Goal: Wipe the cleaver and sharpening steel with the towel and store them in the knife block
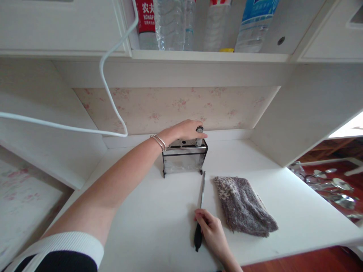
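Note:
My left hand (188, 130) reaches to the back of the counter, its fingers closed around a grey upright handle (199, 142) with a dark top. That handle stands in a slot at the right end of a black-framed knife holder (184, 162) with clear sides and a slotted metal top. What the handle belongs to is hidden. Nearer to me, my right hand (211, 228) is closed on a slim, long-bladed knife-like tool (202, 192) with a black handle. Its tip points away, just in front of the holder's right foot. A folded grey-brown towel (245, 206) lies right of that hand.
A white cable (109, 87) hangs in front at the left. Overhead, a shelf (210, 56) holds several plastic bottles (170, 24). White side panels (306, 109) flank the counter (159, 223). Metal utensils (340, 192) lie lower down, beyond its right edge.

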Available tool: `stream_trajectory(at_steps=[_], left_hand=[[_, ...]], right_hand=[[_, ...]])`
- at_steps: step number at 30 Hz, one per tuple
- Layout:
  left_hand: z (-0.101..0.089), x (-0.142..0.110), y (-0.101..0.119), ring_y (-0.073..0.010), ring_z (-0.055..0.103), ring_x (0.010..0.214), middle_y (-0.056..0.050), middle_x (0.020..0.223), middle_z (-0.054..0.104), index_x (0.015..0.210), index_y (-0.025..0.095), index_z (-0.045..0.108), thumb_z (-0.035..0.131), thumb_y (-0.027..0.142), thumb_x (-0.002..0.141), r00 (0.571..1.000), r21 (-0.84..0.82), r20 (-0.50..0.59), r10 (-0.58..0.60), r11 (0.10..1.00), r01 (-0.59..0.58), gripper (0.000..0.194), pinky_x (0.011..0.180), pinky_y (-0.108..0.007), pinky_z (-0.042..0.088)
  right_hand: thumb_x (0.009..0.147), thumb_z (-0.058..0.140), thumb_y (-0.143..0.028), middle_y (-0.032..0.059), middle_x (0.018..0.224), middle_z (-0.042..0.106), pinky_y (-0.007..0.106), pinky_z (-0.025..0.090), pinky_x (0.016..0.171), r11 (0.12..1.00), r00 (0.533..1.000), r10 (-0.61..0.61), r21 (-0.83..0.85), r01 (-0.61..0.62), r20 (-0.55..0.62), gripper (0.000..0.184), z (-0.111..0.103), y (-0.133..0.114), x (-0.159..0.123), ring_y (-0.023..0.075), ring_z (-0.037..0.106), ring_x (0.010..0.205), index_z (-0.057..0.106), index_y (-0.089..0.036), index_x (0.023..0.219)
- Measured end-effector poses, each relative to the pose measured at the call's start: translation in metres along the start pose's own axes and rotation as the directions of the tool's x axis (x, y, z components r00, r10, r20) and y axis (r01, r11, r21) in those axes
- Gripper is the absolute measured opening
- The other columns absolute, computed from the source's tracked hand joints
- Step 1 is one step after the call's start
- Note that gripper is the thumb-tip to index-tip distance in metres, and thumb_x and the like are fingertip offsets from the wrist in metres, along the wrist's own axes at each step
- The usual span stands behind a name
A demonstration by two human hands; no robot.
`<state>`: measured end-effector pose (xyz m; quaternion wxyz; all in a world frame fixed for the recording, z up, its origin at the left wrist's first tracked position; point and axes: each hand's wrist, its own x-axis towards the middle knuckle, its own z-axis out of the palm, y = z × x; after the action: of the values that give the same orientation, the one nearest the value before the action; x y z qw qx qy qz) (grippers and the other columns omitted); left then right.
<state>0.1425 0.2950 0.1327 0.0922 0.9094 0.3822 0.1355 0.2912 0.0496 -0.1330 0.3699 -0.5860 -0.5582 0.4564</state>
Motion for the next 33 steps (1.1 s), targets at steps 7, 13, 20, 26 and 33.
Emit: stream_trajectory(at_steps=[7,13,20,26,33], left_hand=[[0.000,-0.005,-0.001,-0.0215,0.062,0.087,-0.009,0.100,0.070,0.113,0.018,0.064,0.058,0.056,0.078,1.000,-0.030,-0.014,-0.025,0.999,0.024,0.052,0.074,-0.027,0.042],[0.011,-0.030,-0.001,-0.0182,0.062,0.082,-0.007,0.092,0.070,0.118,0.019,0.058,0.048,0.059,0.086,0.961,-0.218,-0.229,-0.158,0.970,0.107,0.052,0.073,-0.026,0.042],[0.059,-0.142,0.012,-0.0061,0.043,0.047,0.005,0.073,0.053,0.106,0.021,0.055,0.054,0.043,0.086,0.860,-0.793,-0.194,-0.472,0.592,0.146,0.029,0.045,-0.019,0.033],[0.147,-0.248,0.036,-0.0044,0.035,0.040,0.006,0.069,0.053,0.103,0.021,0.054,0.054,0.048,0.082,0.642,-0.944,0.126,-0.756,0.106,0.311,0.034,0.038,-0.019,0.022],[0.195,-0.321,0.052,-0.0076,0.039,0.044,0.002,0.078,0.058,0.109,0.023,0.053,0.047,0.059,0.085,0.474,-0.909,0.194,-0.859,0.024,0.417,0.043,0.039,-0.021,0.025]], right_hand=[[0.088,0.048,-0.054,0.0059,0.077,0.065,0.021,0.040,0.052,1.000,1.000,-0.005,0.003,0.005,-0.002,0.045,0.001,0.001,0.002,0.0119,0.054,0.059,0.066,-0.014,0.095],[0.090,0.046,-0.050,0.0087,0.090,0.069,0.024,0.049,0.069,0.993,0.984,-0.106,-0.059,0.098,-0.140,0.042,-0.015,0.006,-0.009,0.0171,0.063,0.076,0.067,-0.015,0.100],[0.096,0.032,-0.037,0.0051,0.096,0.072,0.023,0.047,0.072,0.797,0.967,-0.111,-0.562,0.223,0.227,0.040,-0.041,-0.021,-0.014,0.0186,0.070,0.083,0.063,-0.026,0.119],[0.087,0.038,-0.014,0.0011,0.074,0.070,0.026,0.033,0.057,0.413,0.842,-0.112,-0.746,0.522,0.527,0.044,-0.036,-0.049,-0.004,0.0191,0.068,0.068,0.058,-0.033,0.121],[0.071,0.050,-0.005,0.0005,0.084,0.065,0.029,0.030,0.065,0.234,0.755,-0.183,-0.718,0.655,0.630,0.030,-0.030,-0.042,-0.001,0.0189,0.063,0.075,0.060,-0.026,0.091]])
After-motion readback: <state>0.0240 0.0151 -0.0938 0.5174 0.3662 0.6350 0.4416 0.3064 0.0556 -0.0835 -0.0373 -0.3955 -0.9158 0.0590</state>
